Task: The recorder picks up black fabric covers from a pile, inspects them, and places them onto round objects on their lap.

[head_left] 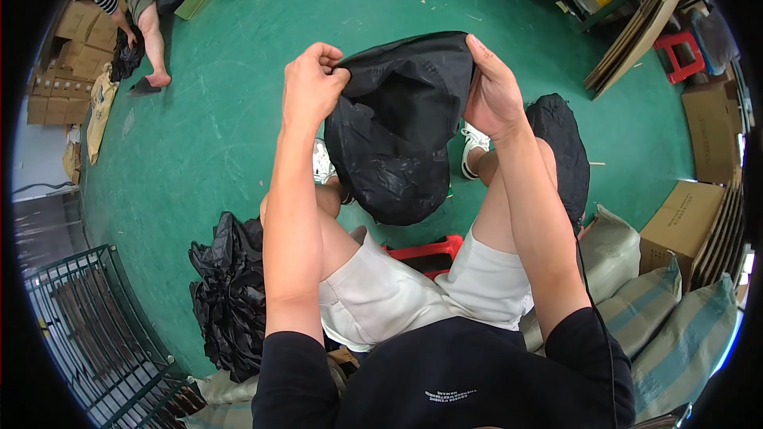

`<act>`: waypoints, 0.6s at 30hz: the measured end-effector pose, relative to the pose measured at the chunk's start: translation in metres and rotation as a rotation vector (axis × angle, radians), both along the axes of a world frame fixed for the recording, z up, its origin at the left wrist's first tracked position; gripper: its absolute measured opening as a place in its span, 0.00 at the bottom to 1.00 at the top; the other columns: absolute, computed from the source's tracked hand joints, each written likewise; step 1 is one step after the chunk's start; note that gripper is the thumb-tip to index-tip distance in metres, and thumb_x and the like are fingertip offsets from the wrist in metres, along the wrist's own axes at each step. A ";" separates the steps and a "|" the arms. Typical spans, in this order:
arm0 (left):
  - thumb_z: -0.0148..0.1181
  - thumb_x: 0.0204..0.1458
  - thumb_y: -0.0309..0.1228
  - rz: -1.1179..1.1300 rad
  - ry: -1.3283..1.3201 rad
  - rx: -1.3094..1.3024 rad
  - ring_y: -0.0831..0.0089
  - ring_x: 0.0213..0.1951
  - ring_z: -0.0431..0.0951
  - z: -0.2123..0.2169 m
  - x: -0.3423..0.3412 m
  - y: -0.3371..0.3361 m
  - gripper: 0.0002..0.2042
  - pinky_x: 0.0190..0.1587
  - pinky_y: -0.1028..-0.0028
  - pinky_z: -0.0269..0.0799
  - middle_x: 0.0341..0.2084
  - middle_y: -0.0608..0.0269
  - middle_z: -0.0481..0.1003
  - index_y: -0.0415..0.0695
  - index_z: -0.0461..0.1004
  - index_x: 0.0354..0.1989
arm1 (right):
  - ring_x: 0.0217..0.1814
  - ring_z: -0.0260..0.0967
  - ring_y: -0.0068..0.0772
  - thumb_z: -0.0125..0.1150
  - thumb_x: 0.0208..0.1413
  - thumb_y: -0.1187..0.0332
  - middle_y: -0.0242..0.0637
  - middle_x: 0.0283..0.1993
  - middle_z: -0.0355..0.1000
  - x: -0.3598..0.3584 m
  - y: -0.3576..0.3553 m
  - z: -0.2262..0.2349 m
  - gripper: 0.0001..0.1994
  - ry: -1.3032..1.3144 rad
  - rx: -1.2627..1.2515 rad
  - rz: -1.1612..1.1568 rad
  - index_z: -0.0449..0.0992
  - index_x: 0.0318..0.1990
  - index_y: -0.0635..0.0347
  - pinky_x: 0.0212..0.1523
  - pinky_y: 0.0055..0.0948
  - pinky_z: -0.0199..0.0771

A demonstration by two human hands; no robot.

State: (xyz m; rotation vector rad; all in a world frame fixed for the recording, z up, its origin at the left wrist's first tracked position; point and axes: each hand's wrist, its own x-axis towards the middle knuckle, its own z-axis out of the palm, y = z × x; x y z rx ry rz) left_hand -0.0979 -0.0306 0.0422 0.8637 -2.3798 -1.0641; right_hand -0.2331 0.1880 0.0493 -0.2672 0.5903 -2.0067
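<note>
A black fabric bag hangs between my two raised hands, its mouth spread and facing me. My left hand pinches the left side of its rim between thumb and bent fingers. At the upper right corner, my right hand grips the rim, thumb on top and fingers behind the cloth. The bag's rounded lower end hangs between my knees, and its dark inside shows no contents I can make out. Beside my right leg lies another black, long, rounded bag.
A heap of crumpled black material lies by my left leg. Under me is a red stool. Stuffed woven sacks and cardboard boxes stand at right, a metal rack at left. Another person sits at far left.
</note>
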 end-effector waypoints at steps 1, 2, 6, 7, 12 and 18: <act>0.60 0.42 0.23 0.000 0.001 0.001 0.67 0.31 0.80 0.000 -0.001 -0.002 0.12 0.38 0.71 0.75 0.29 0.56 0.80 0.34 0.77 0.37 | 0.50 0.76 0.40 0.42 0.69 0.58 0.45 0.52 0.75 0.000 0.000 -0.001 0.19 -0.012 0.018 -0.035 0.73 0.51 0.66 0.53 0.40 0.77; 0.59 0.43 0.24 0.037 -0.034 -0.020 0.70 0.31 0.80 0.000 0.000 -0.005 0.12 0.37 0.71 0.75 0.29 0.57 0.80 0.35 0.77 0.37 | 0.50 0.76 0.40 0.42 0.69 0.58 0.45 0.52 0.75 -0.001 -0.001 -0.002 0.19 -0.011 0.017 -0.032 0.73 0.51 0.66 0.53 0.40 0.77; 0.59 0.49 0.25 -0.055 0.041 0.192 0.76 0.32 0.79 -0.011 0.003 -0.028 0.11 0.36 0.75 0.74 0.32 0.61 0.81 0.35 0.77 0.40 | 0.50 0.76 0.43 0.41 0.69 0.56 0.47 0.51 0.76 -0.016 0.008 -0.006 0.22 -0.082 0.017 -0.019 0.74 0.50 0.68 0.55 0.42 0.76; 0.59 0.49 0.25 -0.053 0.041 0.190 0.76 0.32 0.79 -0.013 0.008 -0.034 0.11 0.36 0.75 0.74 0.32 0.61 0.81 0.35 0.77 0.40 | 0.50 0.76 0.43 0.41 0.69 0.55 0.47 0.50 0.76 -0.020 0.011 -0.007 0.23 -0.086 -0.031 0.020 0.74 0.50 0.68 0.55 0.42 0.76; 0.50 0.64 0.33 -0.549 0.587 1.187 0.74 0.39 0.81 0.010 0.030 -0.025 0.13 0.45 0.76 0.76 0.38 0.57 0.80 0.34 0.74 0.45 | 0.42 0.79 0.46 0.43 0.68 0.56 0.49 0.45 0.78 -0.036 0.025 -0.002 0.22 -0.191 -0.155 0.038 0.77 0.45 0.70 0.48 0.45 0.82; 0.56 0.57 0.27 -0.480 0.583 1.259 0.73 0.41 0.81 0.021 0.028 -0.001 0.13 0.47 0.75 0.76 0.40 0.56 0.79 0.33 0.72 0.48 | 0.48 0.77 0.45 0.41 0.69 0.62 0.47 0.47 0.77 -0.035 0.027 -0.005 0.18 -0.221 -0.320 0.046 0.76 0.49 0.65 0.54 0.46 0.77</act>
